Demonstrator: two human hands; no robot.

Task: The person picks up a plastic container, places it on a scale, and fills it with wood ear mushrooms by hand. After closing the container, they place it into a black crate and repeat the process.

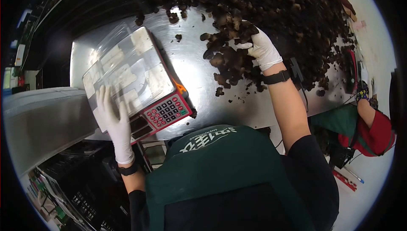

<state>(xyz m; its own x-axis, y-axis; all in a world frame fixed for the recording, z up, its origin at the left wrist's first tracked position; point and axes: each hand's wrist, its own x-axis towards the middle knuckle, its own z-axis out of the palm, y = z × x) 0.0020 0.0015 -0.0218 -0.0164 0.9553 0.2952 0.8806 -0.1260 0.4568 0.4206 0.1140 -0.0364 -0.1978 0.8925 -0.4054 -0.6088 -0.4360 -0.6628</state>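
Observation:
My left hand (113, 123), in a white glove, lies with its fingers stretched out at the near left edge of the weighing plate. The plate belongs to a red digital scale (167, 113) with a number keypad. Over the plate lies a sheet of clear plastic (127, 72), with whitish patches showing through. My right hand (263, 49), also gloved in white, reaches into dark brown mushrooms (231, 59) that look like wood ear. Its fingers curl round a clump at the pile's near edge, partly hidden by the pieces, and the thumb points left.
A large heap of the same mushrooms (292, 19) spreads over the steel table (190, 48). Left of the scale stands a grey bin (46, 116), with black crates (85, 193) below it. A co-worker's red sleeve (375, 135) shows at the right, near another red scale (352, 72).

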